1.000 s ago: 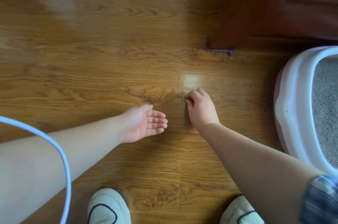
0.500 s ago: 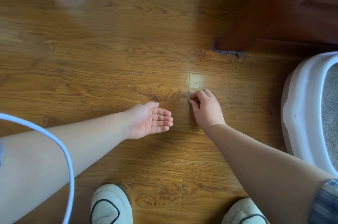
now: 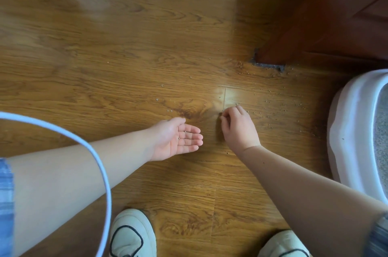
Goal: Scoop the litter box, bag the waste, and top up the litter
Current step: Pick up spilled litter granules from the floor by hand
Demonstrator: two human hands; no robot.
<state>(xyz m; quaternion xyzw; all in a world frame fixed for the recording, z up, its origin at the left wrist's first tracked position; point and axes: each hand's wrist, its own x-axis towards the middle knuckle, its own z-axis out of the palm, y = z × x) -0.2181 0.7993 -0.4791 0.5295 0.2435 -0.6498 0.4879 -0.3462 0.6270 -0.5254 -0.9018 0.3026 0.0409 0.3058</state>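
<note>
A white litter box [image 3: 352,130] with grey litter inside stands at the right edge. Small litter grains [image 3: 270,110] lie scattered over the wooden floor to its left. My right hand [image 3: 237,126] is down at the floor with its fingertips pinched together on a grain. My left hand [image 3: 178,139] lies just to its left, palm up and cupped, with a few grains in it. The two hands are a short gap apart.
A dark red wooden cabinet [image 3: 327,15] stands at the back right, with more grains at its corner. A white cord [image 3: 92,151] loops across the lower left. My two pale shoes [image 3: 132,235] are at the bottom edge.
The view has shifted slightly left, so less of the litter box shows. My right hand keeps its pinch at the same floor spot; my left hand stays cupped beside it.
</note>
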